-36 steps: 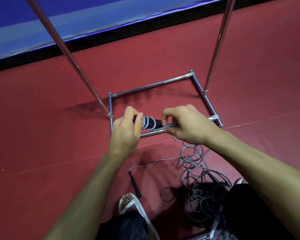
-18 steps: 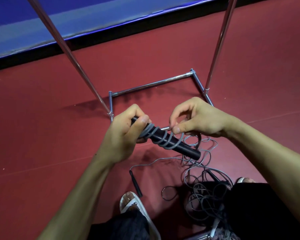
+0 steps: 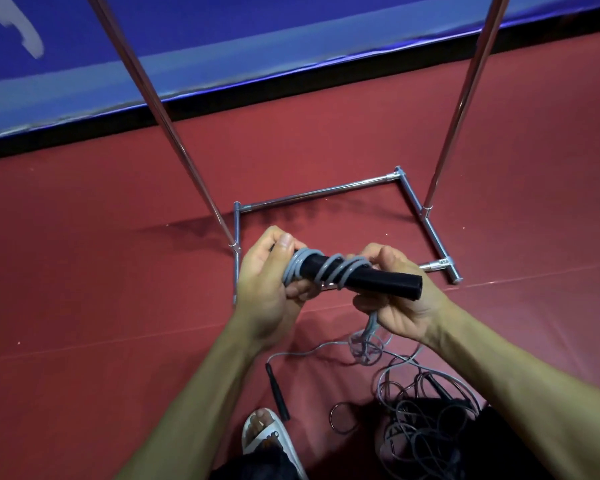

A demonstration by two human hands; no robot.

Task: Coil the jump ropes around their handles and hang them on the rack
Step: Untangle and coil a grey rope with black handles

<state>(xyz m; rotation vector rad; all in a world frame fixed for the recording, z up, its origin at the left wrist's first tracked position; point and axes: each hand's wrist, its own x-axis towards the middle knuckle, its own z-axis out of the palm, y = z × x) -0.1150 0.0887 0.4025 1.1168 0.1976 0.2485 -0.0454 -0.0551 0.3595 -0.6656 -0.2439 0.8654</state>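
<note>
The left hand (image 3: 264, 282) is gripping the 9 o'clock end of the black handle (image 3: 378, 278). Its thumb is pressing on the first turns of the grey rope (image 3: 293, 271) and its fingers are curling round underneath. Half a second ago the handle was tilting down toward 4 o'clock; now it is lying closer to level, its free end pointing to 3 o'clock. The right hand (image 3: 400, 303) was pinching the rope above the handle and has come round behind and below it. Its fingers are curling tight on the rope, with the thumb up by the last turn. A strand is dropping out of the fist toward 6 o'clock. The turns are sitting more bunched by the left thumb than before, with a few crossing loosely toward the middle, and the free end is showing bare.

The strand is running down to a tangle of rope (image 3: 426, 427) lying on the floor at 5 o'clock of the hands, against a dark trouser leg. A second handle (image 3: 277, 391) is lying at 6 o'clock, just beside a foot in a white sandal (image 3: 253, 439). A metal ring (image 3: 331, 417) is lying between the sandal and the tangle. The floor (image 3: 84, 289) is showing as a red mat. The rack (image 3: 464, 98) is standing at 12 o'clock of the hands, its chrome base resting on the mat and its two uprights rising out of the picture. Beyond it a blue panel (image 3: 257, 46) with a black strip at its foot is running along the mat's far edge.
</note>
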